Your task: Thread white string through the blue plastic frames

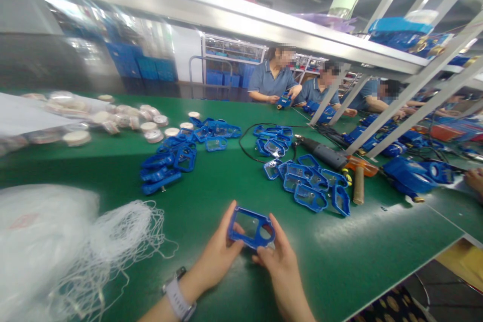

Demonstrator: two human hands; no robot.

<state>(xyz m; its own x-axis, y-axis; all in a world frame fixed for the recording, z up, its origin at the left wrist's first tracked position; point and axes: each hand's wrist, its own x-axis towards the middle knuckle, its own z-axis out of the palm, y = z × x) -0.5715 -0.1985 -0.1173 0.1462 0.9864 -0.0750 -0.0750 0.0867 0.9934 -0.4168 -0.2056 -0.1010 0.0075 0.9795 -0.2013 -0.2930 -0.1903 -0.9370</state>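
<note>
A blue plastic frame (260,220) with a rectangular window and a round hole is held just above the green table. My left hand (221,251) grips its left end between thumb and fingers. At the right end, by the round hole, my right hand (279,254) pinches the same frame. Similar blue frames (310,197) lie in a loose group beyond my right hand. More blue parts (161,181) are piled ahead of my left hand, some standing on edge.
White string (124,241) and a plastic bag (41,241) lie at left, white round rolls (153,133) behind. An electric tool (322,153), its cable, a wooden-handled tool (358,186) and blue assemblies (409,176) are at right. Several people work beyond, under a metal shelf (264,25).
</note>
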